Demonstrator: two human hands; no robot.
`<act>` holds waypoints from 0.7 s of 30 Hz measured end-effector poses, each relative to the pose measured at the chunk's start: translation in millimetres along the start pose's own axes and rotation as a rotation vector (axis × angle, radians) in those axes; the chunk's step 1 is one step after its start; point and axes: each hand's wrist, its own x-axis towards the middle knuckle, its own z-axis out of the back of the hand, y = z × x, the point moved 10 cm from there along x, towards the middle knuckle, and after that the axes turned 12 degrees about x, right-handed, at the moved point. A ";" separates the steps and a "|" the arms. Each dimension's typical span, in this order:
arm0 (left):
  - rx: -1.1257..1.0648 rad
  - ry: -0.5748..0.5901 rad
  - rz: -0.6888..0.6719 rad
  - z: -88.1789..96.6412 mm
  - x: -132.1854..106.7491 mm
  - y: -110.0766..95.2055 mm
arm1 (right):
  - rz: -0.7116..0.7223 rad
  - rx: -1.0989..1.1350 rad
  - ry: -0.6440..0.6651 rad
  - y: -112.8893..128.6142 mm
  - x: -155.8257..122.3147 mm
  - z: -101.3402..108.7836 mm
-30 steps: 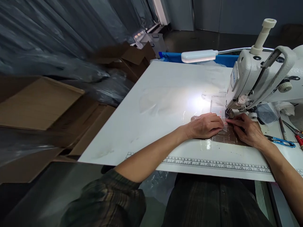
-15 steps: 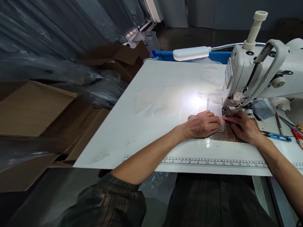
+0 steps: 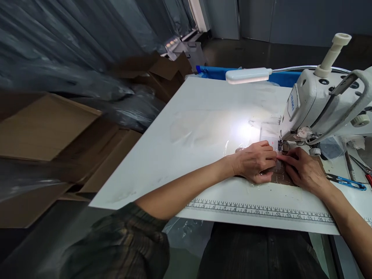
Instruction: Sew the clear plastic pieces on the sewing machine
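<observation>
At the white sewing machine (image 3: 309, 102), both hands are close to the presser foot (image 3: 284, 146). My left hand (image 3: 257, 161) is closed, its fingers curled over a small clear plastic sheet (image 3: 269, 133) with pinkish marks. My right hand (image 3: 305, 170) reaches in from the other side; its thumb and forefinger come together at the same sheet's edge, just in front of the foot. Brownish clear film (image 3: 280, 176) lies flat beneath the hands. The fingers hide the near part of the sheet, and the needle tip cannot be made out.
Blue thread snips (image 3: 347, 182) and red-handled scissors (image 3: 368, 178) lie right of my right hand. A printed ruler (image 3: 258, 212) runs along the front edge of the white table (image 3: 162, 162). A lamp (image 3: 248, 75) hangs above. Open cardboard boxes (image 3: 49, 128) stand left.
The view has shifted, so the machine sits lower and farther right. My left fingers are more bent and cover more of the marked sheet. My right hand stays beside the foot.
</observation>
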 end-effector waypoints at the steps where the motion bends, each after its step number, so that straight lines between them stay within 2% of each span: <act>1: 0.005 -0.011 0.012 0.6 -0.7 0.8 | -0.017 -0.009 0.006 0.1 0.5 -0.2; 11: 0.012 0.000 0.077 -4.3 -9.6 3.0 | -0.167 -0.146 0.076 -10.2 1.5 -11.5; 21: -0.008 0.052 0.142 -10.9 -11.0 9.3 | -0.038 0.009 -0.068 -0.2 -3.3 5.2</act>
